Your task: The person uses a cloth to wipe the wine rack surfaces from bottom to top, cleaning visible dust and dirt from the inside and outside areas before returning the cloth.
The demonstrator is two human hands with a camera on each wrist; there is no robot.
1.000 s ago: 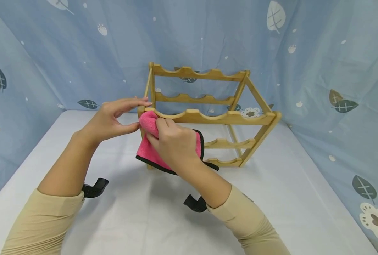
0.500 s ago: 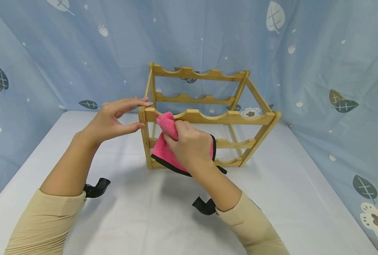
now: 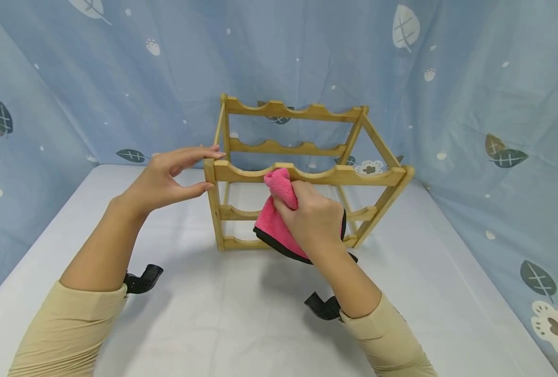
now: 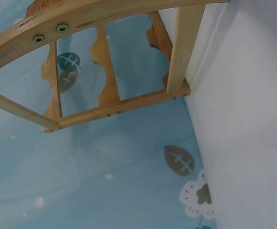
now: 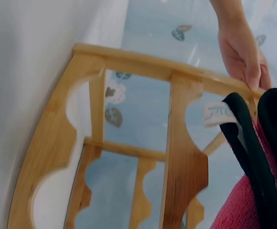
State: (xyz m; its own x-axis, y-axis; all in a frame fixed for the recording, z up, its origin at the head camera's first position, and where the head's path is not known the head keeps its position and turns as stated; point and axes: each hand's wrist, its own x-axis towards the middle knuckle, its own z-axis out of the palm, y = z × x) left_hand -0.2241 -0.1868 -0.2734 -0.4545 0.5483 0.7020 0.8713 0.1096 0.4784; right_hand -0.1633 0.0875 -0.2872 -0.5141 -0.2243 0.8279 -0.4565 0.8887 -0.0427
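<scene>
A wooden wine rack (image 3: 366, 176) with scalloped rails stands on the white surface. My left hand (image 3: 158, 177) holds its front left corner, fingers over the top and thumb against the post. In the right wrist view that left hand (image 5: 243, 52) is seen at the end of the rack (image 5: 183, 157). My right hand (image 3: 314, 217) grips a pink cloth (image 3: 279, 225) with black edging, bunched at its top against the middle of the front upper rail. The cloth's dark edging (image 5: 243, 133) and a white tag show in the right wrist view; my right hand is hidden there.
A blue curtain (image 3: 298, 47) printed with leaves and flowers hangs behind and at both sides. White cloth (image 3: 203, 314) covers the table. Black wrist mounts (image 3: 144, 278) sit below both forearms.
My right hand has slid to the right with the pink cloth along the front upper rail, from the left corner to the middle. My left hand and the rack have stayed in place.
</scene>
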